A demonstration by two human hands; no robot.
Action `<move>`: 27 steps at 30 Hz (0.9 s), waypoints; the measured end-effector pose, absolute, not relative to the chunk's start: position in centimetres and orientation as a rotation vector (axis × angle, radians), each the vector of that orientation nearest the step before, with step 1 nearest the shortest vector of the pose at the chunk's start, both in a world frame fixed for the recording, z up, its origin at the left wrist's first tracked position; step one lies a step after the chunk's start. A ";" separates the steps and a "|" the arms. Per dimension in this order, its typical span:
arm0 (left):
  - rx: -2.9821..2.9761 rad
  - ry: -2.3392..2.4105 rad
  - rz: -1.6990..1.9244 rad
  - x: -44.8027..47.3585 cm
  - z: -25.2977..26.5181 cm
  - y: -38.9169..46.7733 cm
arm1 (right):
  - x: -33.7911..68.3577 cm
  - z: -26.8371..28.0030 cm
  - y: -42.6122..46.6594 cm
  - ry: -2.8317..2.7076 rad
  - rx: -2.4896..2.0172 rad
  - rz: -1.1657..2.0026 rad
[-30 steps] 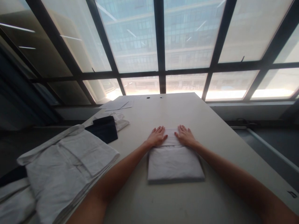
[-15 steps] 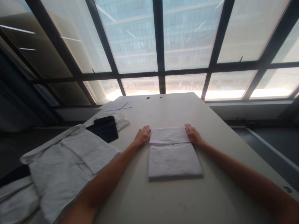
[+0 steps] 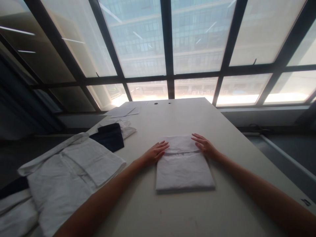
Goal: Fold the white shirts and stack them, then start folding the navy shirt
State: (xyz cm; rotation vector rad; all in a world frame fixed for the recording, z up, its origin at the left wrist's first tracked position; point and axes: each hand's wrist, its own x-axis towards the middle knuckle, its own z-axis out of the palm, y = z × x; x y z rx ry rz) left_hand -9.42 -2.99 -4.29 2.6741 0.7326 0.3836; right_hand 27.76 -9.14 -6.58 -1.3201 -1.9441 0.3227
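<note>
Left hand [image 3: 155, 152] loosely open, palm down, lies over the left edge of a neatly folded, rectangular white cloth bundle [image 3: 185, 172], its fingers stretched across the seam between the bundle's far and near panels; it grips nothing. Right hand [image 3: 204, 147] is likewise unclenched, fingers a little apart and pointing inward over the far panel's right edge, the thumb side toward the bundle's middle. Whether the fingertips press on the fabric or only skim it, I cannot tell. The bundle lies flat on a long, smooth white tabletop [image 3: 177, 120], between the two forearms, a seam running across it and shallow creases marking its near panel. To the left of the bundle, well apart from it, spreads a large heap of layered, pale white fabric [image 3: 74, 171]. Beyond that heap, to the bundle's far left, a dark navy folded cloth [image 3: 111, 136] lies beside a crumpled whitish piece [image 3: 127, 128], and farther from the bundle in the same direction are loose white paper sheets [image 3: 123, 111]. Straight beyond the bundle, a round dark hole [image 3: 156, 103] sits near the tabletop's far edge, and past that edge rises a wide, dark-framed glass window [image 3: 197, 42].
</note>
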 end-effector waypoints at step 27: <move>2.780 0.315 0.137 -13.8 0.1 -11.0 | 30.9 -4.7 -19.8 -2.511 -0.952 0.306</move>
